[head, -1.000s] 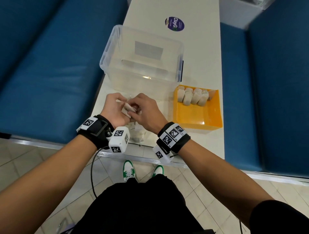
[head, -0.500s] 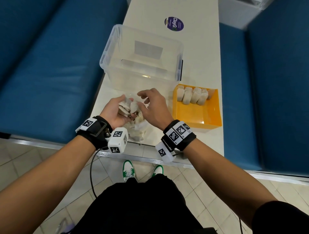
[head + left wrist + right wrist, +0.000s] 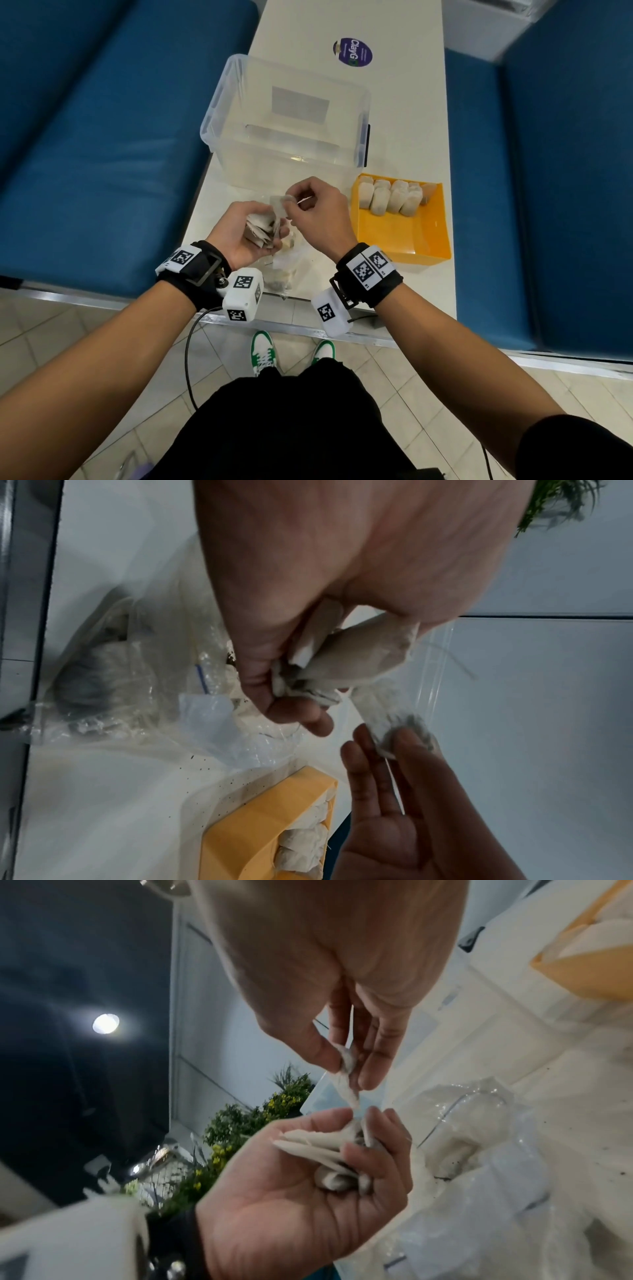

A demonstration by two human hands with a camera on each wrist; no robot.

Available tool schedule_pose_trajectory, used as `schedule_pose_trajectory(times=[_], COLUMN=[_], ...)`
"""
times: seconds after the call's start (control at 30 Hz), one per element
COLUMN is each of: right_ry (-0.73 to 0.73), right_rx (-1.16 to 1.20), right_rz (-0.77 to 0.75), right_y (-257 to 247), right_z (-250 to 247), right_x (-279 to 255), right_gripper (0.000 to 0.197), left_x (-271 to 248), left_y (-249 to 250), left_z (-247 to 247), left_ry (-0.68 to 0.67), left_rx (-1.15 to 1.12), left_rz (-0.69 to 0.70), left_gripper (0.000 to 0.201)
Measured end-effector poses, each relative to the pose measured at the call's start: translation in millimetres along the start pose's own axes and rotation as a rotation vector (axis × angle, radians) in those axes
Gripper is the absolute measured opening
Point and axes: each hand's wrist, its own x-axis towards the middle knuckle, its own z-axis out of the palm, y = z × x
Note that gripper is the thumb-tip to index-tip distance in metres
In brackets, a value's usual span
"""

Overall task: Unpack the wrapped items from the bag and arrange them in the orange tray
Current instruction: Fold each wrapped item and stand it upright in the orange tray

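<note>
My left hand (image 3: 251,229) holds a bunch of pale wrapped items (image 3: 262,230) in its curled fingers, above the clear plastic bag (image 3: 286,270) on the white table. My right hand (image 3: 310,209) pinches one wrapped item (image 3: 279,205) between thumb and fingers, drawing it up out of the bunch. The left wrist view shows that item (image 3: 383,718) stretched between both hands; the right wrist view shows the pinch on the item (image 3: 344,1072). The orange tray (image 3: 411,236) stands to the right with several wrapped items (image 3: 390,198) lined along its far side.
A clear plastic storage box (image 3: 291,120) stands just beyond my hands. A purple sticker (image 3: 352,52) lies farther up the table. Blue padded benches (image 3: 85,154) flank the narrow table on both sides. More wrapped items stay inside the bag (image 3: 103,674).
My hands, pressed together a second ago, have parted. The right hand has risen and moved away from me, pulling one wrapped item out of the bunch in the left hand.
</note>
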Motion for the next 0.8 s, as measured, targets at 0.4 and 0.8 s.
schedule_pose_trajectory(times=[0.4, 0.8], right_ry=[0.002, 0.046], right_rx=[0.133, -0.06], right_rz=[0.091, 0.064], right_y=[9.4, 28.8], right_z=[-44.9, -147.0], right_x=[-0.7, 8.4], right_gripper=[0.009, 0.026], left_x=[7.9, 15.7], left_y=[-11.9, -36.2], left_z=[39.4, 132.0], left_ry=[-0.158, -0.082], left_rx=[0.128, 0.536], left_rz=[0.163, 0.36], left_gripper=[0.012, 0.005])
